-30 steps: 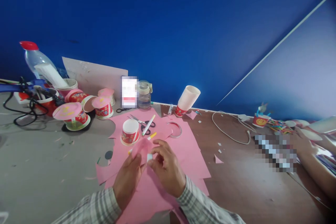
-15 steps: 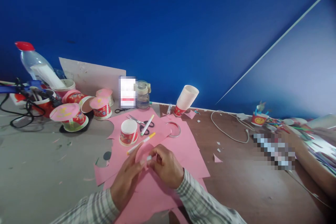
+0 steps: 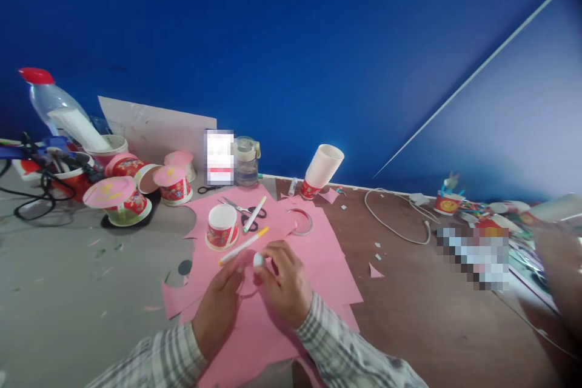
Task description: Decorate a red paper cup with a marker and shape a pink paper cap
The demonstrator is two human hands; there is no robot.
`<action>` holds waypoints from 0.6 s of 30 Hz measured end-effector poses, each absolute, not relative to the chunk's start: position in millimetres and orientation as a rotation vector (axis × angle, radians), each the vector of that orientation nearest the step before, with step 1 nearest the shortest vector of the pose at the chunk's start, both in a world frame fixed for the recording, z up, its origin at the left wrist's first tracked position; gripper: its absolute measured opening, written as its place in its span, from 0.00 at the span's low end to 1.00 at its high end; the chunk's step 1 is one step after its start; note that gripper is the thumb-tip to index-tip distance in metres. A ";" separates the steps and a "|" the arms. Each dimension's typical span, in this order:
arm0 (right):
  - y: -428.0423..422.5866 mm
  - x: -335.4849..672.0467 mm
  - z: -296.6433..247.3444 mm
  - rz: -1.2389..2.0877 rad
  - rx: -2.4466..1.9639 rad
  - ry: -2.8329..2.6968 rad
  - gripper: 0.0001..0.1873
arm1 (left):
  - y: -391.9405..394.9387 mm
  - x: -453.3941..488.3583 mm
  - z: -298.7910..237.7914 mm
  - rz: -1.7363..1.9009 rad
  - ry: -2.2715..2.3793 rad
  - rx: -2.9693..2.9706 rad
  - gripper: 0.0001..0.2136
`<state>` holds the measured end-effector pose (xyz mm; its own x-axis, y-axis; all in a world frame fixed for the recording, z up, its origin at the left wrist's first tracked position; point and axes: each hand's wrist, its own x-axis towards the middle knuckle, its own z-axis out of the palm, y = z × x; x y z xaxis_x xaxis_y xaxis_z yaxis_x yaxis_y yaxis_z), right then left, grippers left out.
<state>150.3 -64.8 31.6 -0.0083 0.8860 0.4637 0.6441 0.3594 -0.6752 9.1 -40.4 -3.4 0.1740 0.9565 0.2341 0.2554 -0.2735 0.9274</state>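
Observation:
Both my hands meet over the pink paper sheets (image 3: 318, 273) near the table's front. My left hand (image 3: 220, 309) pinches a small curved pink paper cut-out (image 3: 248, 276) at its left edge. My right hand (image 3: 284, 282) is closed, its fingertips pinching a small white object (image 3: 258, 260) against the cut-out's top. A yellow-tipped marker (image 3: 243, 246) lies just beyond my fingers. An upturned red-and-white paper cup (image 3: 222, 227) stands behind it, with scissors (image 3: 248, 213) and a white marker (image 3: 254, 214) further back.
At the back left are decorated cups with pink tops (image 3: 118, 200), a plastic bottle (image 3: 54, 109), a white board (image 3: 157, 133) and a glass jar (image 3: 247, 161). A stack of white cups (image 3: 322, 171) leans mid-back. A white cable (image 3: 400, 224) lies right. Another person's blurred arm (image 3: 561, 267) is at the far right.
My hands shifted slightly up and closer together on the cut-out, which now lies lower against the sheets. The other person's arm at the right moved and blurred.

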 end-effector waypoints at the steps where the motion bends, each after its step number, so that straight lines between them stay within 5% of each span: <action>1: -64.4 147.5 29.5 0.269 -1.368 -1.790 0.04 | -40.7 10.3 -0.7 1.149 1.174 1.659 0.17; 7: -57.2 138.0 23.9 0.009 -1.382 -2.062 0.05 | -42.2 17.9 7.6 1.167 1.115 1.490 0.12; 18: -47.6 153.5 14.2 0.088 -1.574 -1.896 0.04 | -41.5 12.6 14.5 1.089 1.143 1.558 0.16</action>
<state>153.5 -47.6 14.2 -0.0544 0.8960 0.4407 0.8515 0.2721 -0.4482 12.6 -41.5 14.5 0.1879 0.9718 0.1422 0.1885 -0.1777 0.9659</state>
